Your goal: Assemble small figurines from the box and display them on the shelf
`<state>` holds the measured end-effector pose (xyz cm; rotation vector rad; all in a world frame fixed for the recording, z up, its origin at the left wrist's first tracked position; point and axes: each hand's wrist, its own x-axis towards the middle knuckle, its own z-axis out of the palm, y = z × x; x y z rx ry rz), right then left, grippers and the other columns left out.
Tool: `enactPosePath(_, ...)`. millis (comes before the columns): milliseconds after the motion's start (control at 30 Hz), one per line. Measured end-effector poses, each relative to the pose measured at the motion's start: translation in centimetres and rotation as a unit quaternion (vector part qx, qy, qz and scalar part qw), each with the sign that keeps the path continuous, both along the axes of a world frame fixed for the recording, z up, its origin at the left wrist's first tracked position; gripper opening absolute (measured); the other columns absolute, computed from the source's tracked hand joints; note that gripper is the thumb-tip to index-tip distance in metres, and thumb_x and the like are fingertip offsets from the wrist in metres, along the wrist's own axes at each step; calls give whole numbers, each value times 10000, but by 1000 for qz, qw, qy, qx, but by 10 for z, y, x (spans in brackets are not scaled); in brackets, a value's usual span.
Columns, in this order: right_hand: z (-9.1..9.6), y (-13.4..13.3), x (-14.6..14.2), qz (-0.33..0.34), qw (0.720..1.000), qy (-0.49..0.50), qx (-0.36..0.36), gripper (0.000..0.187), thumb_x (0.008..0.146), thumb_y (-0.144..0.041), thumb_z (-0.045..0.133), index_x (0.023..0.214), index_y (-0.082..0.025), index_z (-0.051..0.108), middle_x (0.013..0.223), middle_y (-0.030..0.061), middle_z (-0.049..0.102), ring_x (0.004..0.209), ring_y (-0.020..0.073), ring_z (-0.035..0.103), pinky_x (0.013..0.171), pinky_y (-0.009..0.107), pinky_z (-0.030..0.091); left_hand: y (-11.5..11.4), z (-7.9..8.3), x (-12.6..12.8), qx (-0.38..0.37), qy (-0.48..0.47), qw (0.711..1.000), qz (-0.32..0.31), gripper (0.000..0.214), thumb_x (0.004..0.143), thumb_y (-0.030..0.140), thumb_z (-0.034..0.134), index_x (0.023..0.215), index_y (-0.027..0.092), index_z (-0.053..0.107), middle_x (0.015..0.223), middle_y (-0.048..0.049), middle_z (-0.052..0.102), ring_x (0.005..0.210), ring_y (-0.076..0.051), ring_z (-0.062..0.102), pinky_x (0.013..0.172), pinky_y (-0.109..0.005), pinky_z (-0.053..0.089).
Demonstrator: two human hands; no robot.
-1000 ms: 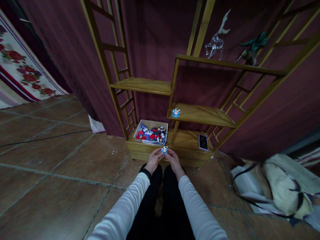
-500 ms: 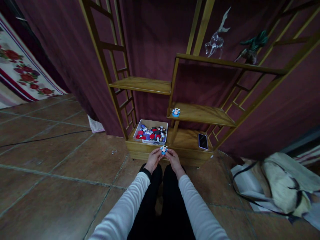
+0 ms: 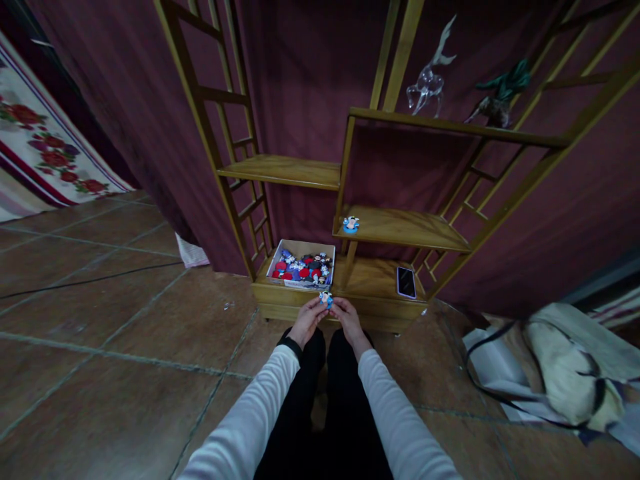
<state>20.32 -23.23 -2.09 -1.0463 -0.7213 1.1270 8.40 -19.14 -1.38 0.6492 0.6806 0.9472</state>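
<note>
Between my fingertips I hold a small blue and white figurine (image 3: 326, 299), in front of the cabinet's lower ledge. My left hand (image 3: 309, 320) pinches it from the left, and my right hand (image 3: 347, 317) grips its right side. Just beyond my hands sits an open cardboard box (image 3: 306, 248) of several small red, purple, white and dark figurines (image 3: 300, 268). A similar blue-based figurine (image 3: 351, 225) stands upright at the left end of the middle shelf (image 3: 410, 228).
A phone (image 3: 406, 283) lies on the low ledge at right. The upper shelf (image 3: 460, 127) bears a clear glass deer (image 3: 428, 87) and a green-brown statuette (image 3: 501, 97). Another shelf (image 3: 285, 170) is at left. Bags (image 3: 565, 367) lie on the floor at right.
The held figurine has turned slightly in my fingers and sits a touch further left. Both hands keep their grip, and the things on the shelves stay in place.
</note>
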Motion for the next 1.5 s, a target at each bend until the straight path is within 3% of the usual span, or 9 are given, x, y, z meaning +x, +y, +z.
enactPosePath(267,1,-1,1,27,1000,-8,8,398,595,-371,732,951,-216,643,825,13,674,719,143,586,693,279,465,0,1,-1,12,-6,1000,-19,361,588,103,763,937,133,673,846,-53,691,707,-98,613,698,-201,449)
enactPosePath(633,-2,-3,3,45,999,27,7,389,610,-385,733,950,-220,642,932,26,675,800,148,610,750,292,482,-1,2,-1,8,-22,1000,-16,407,596,125,770,979,152,635,881,-43,680,758,-94,621,718,-198,460)
enactPosePath(1000,-5,-1,0,35,999,2,-9,366,605,-423,717,904,-221,659,946,28,676,815,171,626,779,338,510,-5,-3,8,57,44,994,83,467,487,133,807,909,159,611,804,-20,669,716,-122,608,693,-240,450)
enactPosePath(1233,-3,-2,3,44,999,19,-9,421,622,-454,703,949,-193,650,916,57,683,782,178,641,794,371,504,-7,0,1,31,0,999,44,391,574,168,760,944,156,636,863,-50,672,724,-120,614,675,-233,447)
enactPosePath(1500,-4,-1,2,18,999,35,-14,369,599,-422,721,884,-195,663,916,49,681,807,180,628,792,368,504,-9,0,1,25,4,998,60,290,591,203,757,850,150,640,790,-41,665,706,-128,607,695,-262,462)
